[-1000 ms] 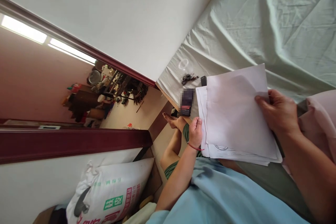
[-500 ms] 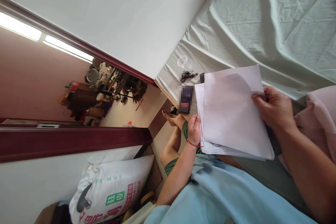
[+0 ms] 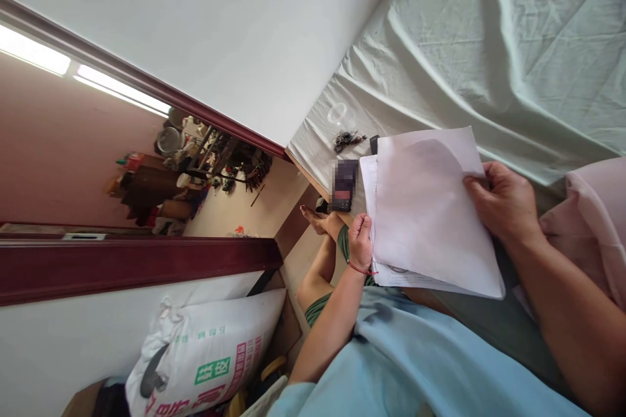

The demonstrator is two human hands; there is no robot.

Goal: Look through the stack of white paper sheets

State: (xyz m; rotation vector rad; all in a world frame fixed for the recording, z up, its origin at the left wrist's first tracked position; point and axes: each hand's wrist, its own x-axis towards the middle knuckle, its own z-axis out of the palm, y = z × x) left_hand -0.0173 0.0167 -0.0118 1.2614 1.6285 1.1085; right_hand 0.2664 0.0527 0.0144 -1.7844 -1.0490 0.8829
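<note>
I sit on the edge of a bed with a stack of white papers [image 3: 420,215] over my lap. My left hand [image 3: 360,242], with a red string at the wrist, grips the stack's near-left edge. My right hand [image 3: 503,199] pinches the right edge of the top sheet, which lies skewed over the printed sheets below. My bare leg and foot [image 3: 315,218] hang past the bed's edge.
The pale green bed sheet [image 3: 489,45] fills the right. On it beyond the papers lie a dark phone [image 3: 345,182], a bunch of keys [image 3: 345,140] and a clear plastic cup [image 3: 337,114]. A pink cloth [image 3: 591,221] lies by my right arm. A printed sack [image 3: 195,352] leans lower left.
The papers and both hands have shifted slightly left, and the top sheet sits a little more over the stack. Both hands keep their hold.
</note>
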